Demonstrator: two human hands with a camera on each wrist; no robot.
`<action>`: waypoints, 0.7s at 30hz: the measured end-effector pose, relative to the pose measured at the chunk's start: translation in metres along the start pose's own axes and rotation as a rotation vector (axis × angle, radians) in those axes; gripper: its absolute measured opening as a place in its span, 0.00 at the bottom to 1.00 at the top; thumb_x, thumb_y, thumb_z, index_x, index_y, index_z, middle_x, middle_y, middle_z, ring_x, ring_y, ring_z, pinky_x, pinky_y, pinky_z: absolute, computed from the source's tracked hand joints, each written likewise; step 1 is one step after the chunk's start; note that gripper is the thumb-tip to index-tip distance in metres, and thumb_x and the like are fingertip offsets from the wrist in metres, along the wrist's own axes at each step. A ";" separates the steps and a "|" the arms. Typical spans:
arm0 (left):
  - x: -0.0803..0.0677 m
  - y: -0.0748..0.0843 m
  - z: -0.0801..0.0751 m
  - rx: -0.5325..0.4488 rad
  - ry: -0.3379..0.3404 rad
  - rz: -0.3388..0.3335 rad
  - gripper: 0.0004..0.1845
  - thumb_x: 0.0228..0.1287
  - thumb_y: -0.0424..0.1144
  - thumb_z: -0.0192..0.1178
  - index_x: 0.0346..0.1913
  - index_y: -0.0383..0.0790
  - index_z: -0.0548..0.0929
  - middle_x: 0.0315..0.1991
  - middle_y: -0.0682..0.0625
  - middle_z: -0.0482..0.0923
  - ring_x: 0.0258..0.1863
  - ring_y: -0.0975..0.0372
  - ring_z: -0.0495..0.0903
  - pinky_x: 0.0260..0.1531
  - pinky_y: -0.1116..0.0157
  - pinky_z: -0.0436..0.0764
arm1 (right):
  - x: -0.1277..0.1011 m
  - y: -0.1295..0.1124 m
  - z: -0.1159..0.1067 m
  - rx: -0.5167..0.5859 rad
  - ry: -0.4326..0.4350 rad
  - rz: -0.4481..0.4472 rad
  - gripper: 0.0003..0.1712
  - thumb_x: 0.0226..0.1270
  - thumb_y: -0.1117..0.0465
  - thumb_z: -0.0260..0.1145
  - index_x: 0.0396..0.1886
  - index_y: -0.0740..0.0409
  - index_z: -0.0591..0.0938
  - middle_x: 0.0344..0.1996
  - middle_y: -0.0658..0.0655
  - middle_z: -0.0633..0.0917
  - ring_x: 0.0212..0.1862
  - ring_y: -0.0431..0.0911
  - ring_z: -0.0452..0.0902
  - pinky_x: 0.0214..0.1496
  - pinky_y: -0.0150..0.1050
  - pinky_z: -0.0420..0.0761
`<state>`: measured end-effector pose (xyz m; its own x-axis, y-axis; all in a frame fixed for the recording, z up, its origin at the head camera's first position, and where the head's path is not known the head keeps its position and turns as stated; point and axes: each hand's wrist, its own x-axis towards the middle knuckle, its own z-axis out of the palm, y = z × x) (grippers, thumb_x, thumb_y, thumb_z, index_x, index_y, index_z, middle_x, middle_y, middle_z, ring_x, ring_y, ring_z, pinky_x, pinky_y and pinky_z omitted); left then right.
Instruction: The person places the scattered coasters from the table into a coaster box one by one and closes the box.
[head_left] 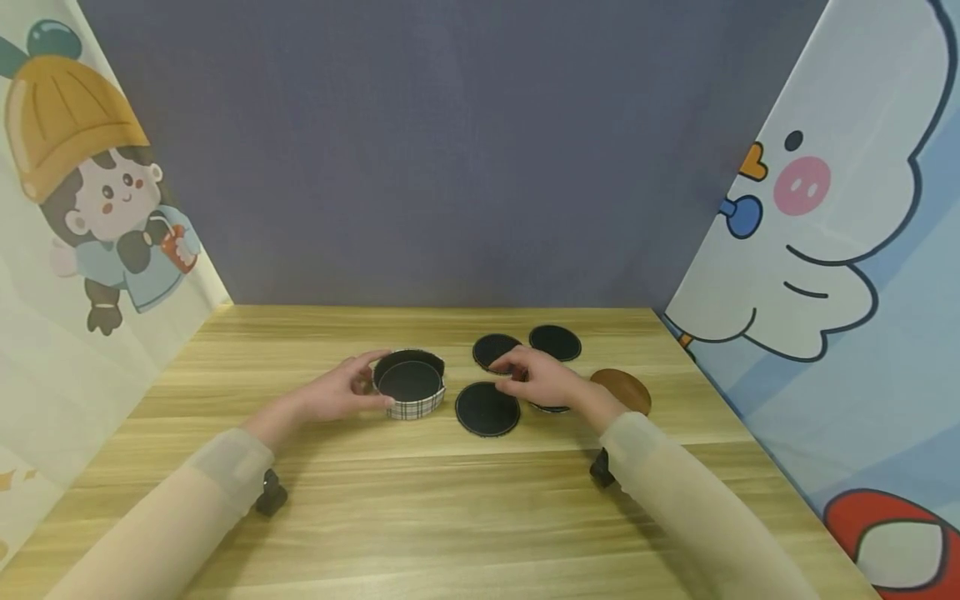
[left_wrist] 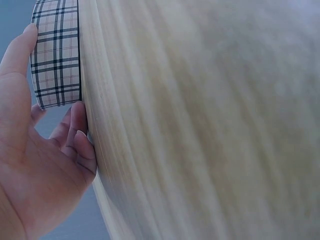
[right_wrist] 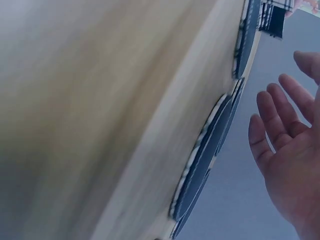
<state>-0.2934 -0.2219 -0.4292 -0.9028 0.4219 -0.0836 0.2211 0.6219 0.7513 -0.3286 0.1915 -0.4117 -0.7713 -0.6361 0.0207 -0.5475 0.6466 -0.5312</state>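
Two pale sleeves [head_left: 187, 500] reach in from the near edge of the wooden bench [head_left: 450, 517], each with a small dark camera mount under the wrist. The left hand [head_left: 337, 393] rests at the left side of a round plaid holder [head_left: 411, 385], its thumb lying along the checked wall and the other fingers loosely bent beside it on the bench; the left wrist view shows thumb and fingertips touching the wall rather than clamped round it. The holder stands upright near the bench's middle, its dark inside showing. Just to its right lies a black round coaster [head_left: 487, 409] flat on the bench. The right hand [head_left: 542, 379] hovers over the group of coasters, fingers relaxed and spread, holding nothing, as the right wrist view confirms. Beyond it lie two more black coasters [head_left: 557, 342], one partly hidden by the fingers, another peeks out beneath the palm, and a brown coaster [head_left: 622, 390] sits just right of the wrist.
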 end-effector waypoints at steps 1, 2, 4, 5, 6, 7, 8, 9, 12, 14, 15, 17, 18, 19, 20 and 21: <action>0.000 0.000 0.000 -0.002 0.000 0.001 0.57 0.68 0.55 0.78 0.90 0.50 0.54 0.69 0.30 0.69 0.60 0.45 0.80 0.48 0.56 0.89 | -0.002 0.002 -0.001 0.000 -0.002 -0.001 0.25 0.84 0.49 0.68 0.72 0.53 0.83 0.60 0.59 0.84 0.50 0.43 0.82 0.54 0.43 0.84; 0.000 -0.001 0.000 -0.001 0.000 0.001 0.57 0.68 0.55 0.78 0.90 0.50 0.54 0.69 0.30 0.69 0.60 0.45 0.80 0.48 0.56 0.89 | -0.005 0.004 -0.001 0.006 -0.004 -0.006 0.25 0.84 0.50 0.68 0.72 0.54 0.83 0.60 0.60 0.84 0.49 0.42 0.82 0.53 0.43 0.84; 0.000 -0.001 0.000 0.005 0.002 0.002 0.57 0.68 0.56 0.77 0.90 0.50 0.54 0.69 0.31 0.70 0.60 0.45 0.80 0.49 0.56 0.89 | -0.009 0.007 -0.002 0.016 -0.009 -0.005 0.25 0.84 0.50 0.68 0.72 0.54 0.83 0.61 0.59 0.83 0.48 0.41 0.82 0.52 0.41 0.84; 0.000 -0.001 0.000 0.005 0.001 0.002 0.57 0.68 0.56 0.77 0.90 0.50 0.53 0.69 0.31 0.70 0.60 0.45 0.80 0.50 0.55 0.89 | -0.011 0.008 -0.003 0.024 -0.010 -0.004 0.25 0.84 0.50 0.69 0.72 0.55 0.83 0.61 0.59 0.83 0.48 0.41 0.82 0.52 0.41 0.84; 0.000 0.000 0.000 0.007 0.001 0.002 0.57 0.68 0.56 0.77 0.90 0.50 0.53 0.69 0.31 0.70 0.61 0.45 0.79 0.51 0.54 0.89 | -0.013 0.009 -0.003 0.028 -0.009 -0.004 0.25 0.83 0.51 0.69 0.72 0.55 0.83 0.60 0.59 0.83 0.48 0.41 0.82 0.51 0.40 0.84; 0.000 0.000 0.000 0.008 0.000 0.002 0.57 0.68 0.56 0.77 0.90 0.50 0.53 0.69 0.31 0.70 0.61 0.45 0.79 0.52 0.53 0.89 | -0.014 0.010 -0.004 0.032 -0.007 0.000 0.25 0.83 0.51 0.69 0.72 0.55 0.83 0.60 0.59 0.83 0.48 0.41 0.82 0.50 0.40 0.85; 0.000 0.000 0.000 0.008 0.000 0.003 0.57 0.68 0.57 0.77 0.90 0.50 0.53 0.69 0.32 0.70 0.62 0.45 0.79 0.53 0.53 0.89 | -0.016 0.011 -0.004 0.033 -0.006 0.002 0.25 0.82 0.51 0.70 0.72 0.55 0.83 0.59 0.59 0.83 0.48 0.42 0.82 0.50 0.40 0.84; 0.000 0.000 0.000 0.005 -0.001 0.004 0.57 0.68 0.56 0.77 0.90 0.50 0.53 0.69 0.32 0.70 0.62 0.44 0.79 0.53 0.52 0.88 | -0.017 0.012 -0.004 0.034 -0.006 0.005 0.26 0.82 0.51 0.71 0.72 0.55 0.83 0.59 0.59 0.83 0.48 0.43 0.82 0.51 0.40 0.84; 0.001 -0.002 0.000 0.001 -0.002 0.005 0.57 0.69 0.56 0.77 0.90 0.50 0.53 0.69 0.32 0.70 0.62 0.44 0.79 0.54 0.52 0.88 | -0.020 0.014 -0.006 0.020 -0.011 0.019 0.29 0.78 0.49 0.74 0.73 0.53 0.82 0.60 0.58 0.82 0.54 0.47 0.82 0.56 0.46 0.85; 0.002 -0.003 0.000 -0.001 -0.003 0.006 0.57 0.68 0.57 0.77 0.90 0.51 0.53 0.68 0.33 0.70 0.62 0.45 0.79 0.53 0.53 0.87 | -0.021 0.016 -0.005 0.006 -0.024 0.031 0.33 0.75 0.47 0.76 0.75 0.50 0.81 0.64 0.56 0.81 0.60 0.50 0.81 0.63 0.52 0.84; 0.002 -0.004 0.000 0.001 -0.002 0.003 0.57 0.68 0.57 0.77 0.90 0.51 0.53 0.68 0.33 0.70 0.62 0.45 0.79 0.54 0.54 0.87 | -0.021 0.017 -0.005 0.000 -0.034 0.037 0.35 0.74 0.46 0.77 0.76 0.49 0.80 0.65 0.55 0.80 0.63 0.51 0.80 0.66 0.55 0.82; 0.002 -0.004 0.001 0.005 -0.002 0.002 0.56 0.68 0.58 0.77 0.90 0.51 0.53 0.68 0.33 0.70 0.62 0.46 0.78 0.54 0.54 0.86 | -0.020 0.018 -0.003 -0.019 -0.052 0.043 0.38 0.72 0.44 0.78 0.77 0.46 0.79 0.69 0.53 0.79 0.67 0.52 0.78 0.71 0.57 0.80; 0.002 -0.004 0.001 0.007 -0.002 0.003 0.56 0.69 0.58 0.76 0.90 0.51 0.53 0.68 0.33 0.70 0.62 0.46 0.78 0.54 0.54 0.86 | -0.019 0.018 -0.002 -0.032 -0.060 0.038 0.39 0.72 0.43 0.78 0.78 0.46 0.78 0.70 0.53 0.78 0.68 0.52 0.78 0.72 0.58 0.79; 0.003 -0.004 0.001 0.010 -0.002 0.003 0.56 0.69 0.58 0.76 0.90 0.51 0.54 0.68 0.33 0.70 0.62 0.46 0.78 0.55 0.53 0.86 | -0.018 0.017 -0.002 -0.047 -0.068 0.033 0.40 0.72 0.42 0.78 0.79 0.45 0.78 0.70 0.53 0.78 0.69 0.53 0.77 0.73 0.59 0.79; 0.003 -0.004 0.001 0.012 0.000 0.003 0.56 0.69 0.58 0.76 0.90 0.51 0.54 0.68 0.33 0.70 0.61 0.46 0.78 0.55 0.53 0.86 | -0.017 0.017 -0.001 -0.058 -0.077 0.028 0.41 0.71 0.41 0.78 0.79 0.44 0.78 0.71 0.53 0.78 0.69 0.52 0.77 0.73 0.59 0.79; 0.003 -0.004 0.001 0.014 0.001 0.003 0.56 0.69 0.58 0.76 0.90 0.51 0.54 0.68 0.33 0.70 0.61 0.46 0.78 0.54 0.53 0.86 | -0.016 0.016 0.000 -0.068 -0.085 0.022 0.42 0.71 0.39 0.78 0.80 0.44 0.77 0.71 0.53 0.78 0.69 0.52 0.77 0.73 0.60 0.78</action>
<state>-0.2965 -0.2225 -0.4332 -0.9023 0.4236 -0.0806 0.2294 0.6298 0.7421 -0.3245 0.2120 -0.4206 -0.7546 -0.6531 -0.0639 -0.5535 0.6859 -0.4724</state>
